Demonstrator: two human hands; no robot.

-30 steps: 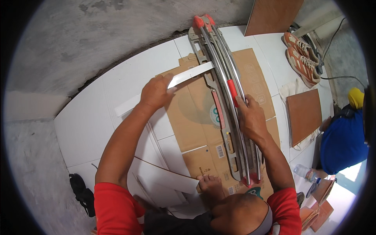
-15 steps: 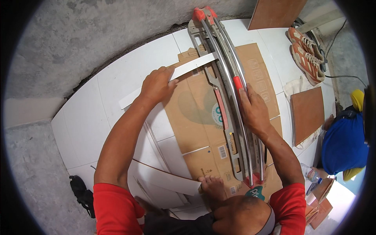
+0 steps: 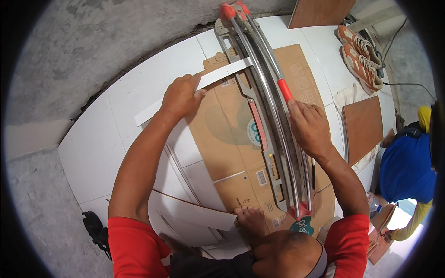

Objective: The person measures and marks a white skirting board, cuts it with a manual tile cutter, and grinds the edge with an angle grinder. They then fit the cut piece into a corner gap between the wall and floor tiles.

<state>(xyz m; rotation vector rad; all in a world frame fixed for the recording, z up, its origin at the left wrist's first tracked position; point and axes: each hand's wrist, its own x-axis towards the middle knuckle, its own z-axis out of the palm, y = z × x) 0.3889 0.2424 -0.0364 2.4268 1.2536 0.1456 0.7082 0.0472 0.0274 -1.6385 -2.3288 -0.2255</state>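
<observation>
A long manual tile cutter point(image 3: 282, 157) lies on flattened cardboard point(image 3: 215, 143), its paired metal rails running from near the wall toward me. My left hand point(image 3: 182, 96) grips a narrow white tile strip point(image 3: 225, 71). One end of the strip rests across the cutter's far part, reaching the rails; the other sticks out past my wrist at the left. My right hand point(image 3: 309, 124) is closed around the lower end of the cutter's red handle point(image 3: 285, 90), to the right of the rails.
White tiles point(image 3: 143, 102) cover the floor. A long cut tile piece point(image 3: 194, 211) lies by my foot. Brown tiles point(image 3: 364, 129), orange shoes point(image 3: 361, 58) and cables are at the right. A co-worker in blue point(image 3: 403, 167) bends at the right edge. A black item point(image 3: 96, 234) lies lower left.
My right hand has shifted right and downward, tilting the red handle outward from the rails. My left hand keeps its hold on the strip. The co-worker's yellow sleeve and hand have come into view.
</observation>
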